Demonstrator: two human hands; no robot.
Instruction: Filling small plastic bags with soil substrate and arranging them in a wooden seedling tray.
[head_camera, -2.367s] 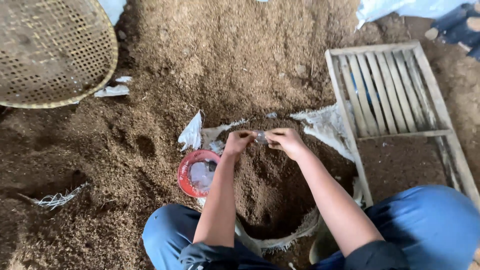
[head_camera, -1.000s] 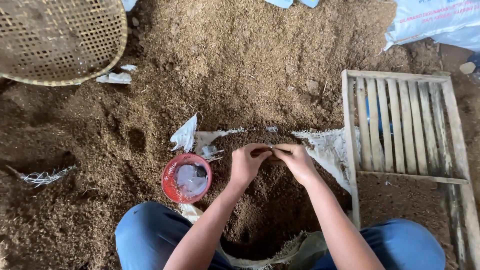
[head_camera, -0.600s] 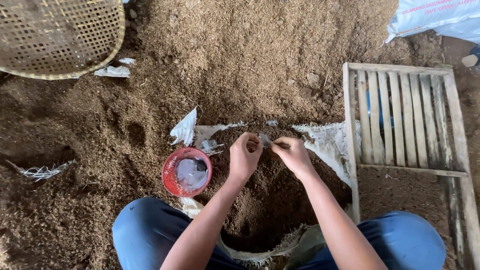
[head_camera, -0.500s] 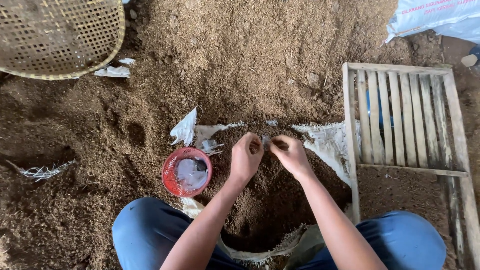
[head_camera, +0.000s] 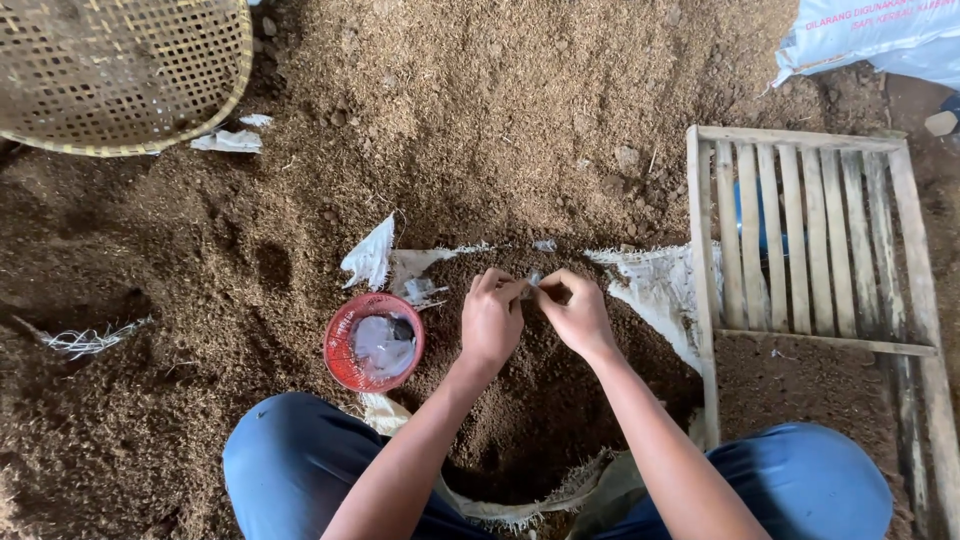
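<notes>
A: What is the person holding?

B: A tiny clear plastic bit (head_camera: 533, 283), pinched between the left hand (head_camera: 492, 320) and the right hand (head_camera: 577, 312), both closed on it, over the open sack (head_camera: 655, 290) of brown stuff.

A: How will it handle?

B: It looks thin, light and floppy, maybe slippery. Fingertips at the edge seem best.

A: What is near?

B: A red bowl (head_camera: 374, 341) just left, and a wooden rack (head_camera: 810, 240) on the right.

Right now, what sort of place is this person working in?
Probably a rural work shed or yard: loose brown sawdust-like ground, a woven bamboo sieve tray, a wooden slatted frame, and torn woven sacking under the heap.
</notes>
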